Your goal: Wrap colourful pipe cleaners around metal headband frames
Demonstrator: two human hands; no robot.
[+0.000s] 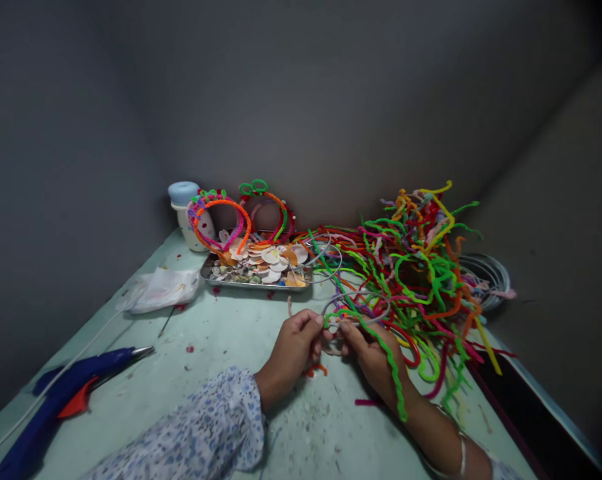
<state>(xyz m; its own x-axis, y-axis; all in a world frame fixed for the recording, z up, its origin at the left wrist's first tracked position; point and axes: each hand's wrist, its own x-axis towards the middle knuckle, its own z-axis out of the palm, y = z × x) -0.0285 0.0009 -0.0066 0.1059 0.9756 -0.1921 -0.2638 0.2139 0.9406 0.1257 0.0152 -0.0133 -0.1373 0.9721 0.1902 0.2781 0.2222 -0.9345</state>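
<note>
My left hand [295,345] and my right hand [373,353] are close together above the table's middle. The fingers of my left hand are closed on the end of a green pipe cleaner [391,367], beside a thin grey hoop [385,312]. My right hand pinches the lower part of that hoop, where the green strip crosses it. From there the strip's long free end hangs over my right hand toward the wrist. Small pink and orange pieces show around my fingertips, partly hidden.
A metal tray [261,287] of shells stands behind my hands, with colourful headbands [245,230] and a lidded jar [185,195]. Pipe cleaners [431,267] heap at right beside coiled wire [501,273]. A blue glue gun [55,407] and plastic bag [163,290] lie left.
</note>
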